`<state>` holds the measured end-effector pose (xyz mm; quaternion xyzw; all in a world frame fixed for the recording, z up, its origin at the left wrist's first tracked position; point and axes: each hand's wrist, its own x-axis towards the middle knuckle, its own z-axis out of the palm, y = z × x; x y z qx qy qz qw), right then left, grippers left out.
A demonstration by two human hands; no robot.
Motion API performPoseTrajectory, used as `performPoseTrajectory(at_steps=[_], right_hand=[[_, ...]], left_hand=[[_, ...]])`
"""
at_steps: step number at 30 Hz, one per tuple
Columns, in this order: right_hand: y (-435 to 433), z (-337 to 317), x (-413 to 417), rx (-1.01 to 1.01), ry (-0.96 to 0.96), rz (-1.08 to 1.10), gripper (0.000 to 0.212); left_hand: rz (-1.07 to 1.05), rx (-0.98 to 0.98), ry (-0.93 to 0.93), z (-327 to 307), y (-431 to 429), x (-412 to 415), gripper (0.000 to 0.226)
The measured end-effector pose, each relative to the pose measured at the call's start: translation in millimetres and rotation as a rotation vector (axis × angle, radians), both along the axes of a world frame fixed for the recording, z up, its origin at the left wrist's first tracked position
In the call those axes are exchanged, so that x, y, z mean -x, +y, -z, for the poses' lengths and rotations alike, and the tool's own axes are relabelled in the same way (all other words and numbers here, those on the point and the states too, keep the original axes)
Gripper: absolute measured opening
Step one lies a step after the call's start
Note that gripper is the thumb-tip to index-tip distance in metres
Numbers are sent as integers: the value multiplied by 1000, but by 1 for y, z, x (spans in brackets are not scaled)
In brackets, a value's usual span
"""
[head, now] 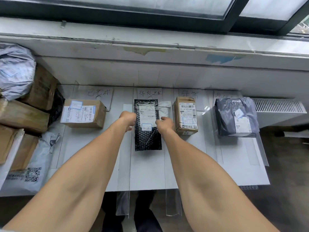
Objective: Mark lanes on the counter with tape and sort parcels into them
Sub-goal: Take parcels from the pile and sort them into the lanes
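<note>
Black bubble mailer [148, 124]: which lane is it in?

Me: The second one. It lies flat on the desk [192, 164], lengthwise, its far end just under the handwritten lane card [149, 93], so the card stays readable.

Visitor: Why are both grips on it?

Me: One is at each long edge so I can square it with the clear tape strip [125, 164] on its left. My right grip [164, 123] has its fingers curled onto the right edge, by the shipping label. My left grip [127, 118] is bunched against the left edge. From up here I cannot tell whether it holds the mailer or only rests against it.

Visitor: And the white poly bag [164, 108] behind it?

Me: It's in the same lane, partly under the mailer's far right corner.

Visitor: What about the neighbours?

Me: The wide cardboard box [83, 114] is one lane to the left. The small taped carton [185, 116] is one lane to the right and close to my right wrist, so I judge I should be careful when I pull back. The grey poly parcel [235, 118] is in the last lane.

Visitor: And that heap [25, 104] on the far left?

Me: Unsorted, I reckon, since it sits outside the tape. It's more boxes and bags.
</note>
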<state>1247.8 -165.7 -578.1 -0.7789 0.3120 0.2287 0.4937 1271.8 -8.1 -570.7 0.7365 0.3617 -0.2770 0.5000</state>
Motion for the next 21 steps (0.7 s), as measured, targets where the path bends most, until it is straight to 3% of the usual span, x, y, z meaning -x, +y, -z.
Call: performPoseTrajectory(at_steps=[12,15,21], right_hand=[[21,-22,-2,60,5,-90,55],[40,-41,-8,110,-41,-160,58],[114,-107,-41,339,-270,-464,55]], left_hand=[[78,-54,-118,-28,23,-1,29],[145,-156,-234,-48,40,-6,13],[196,-432,-485,-114,84,-22,31]])
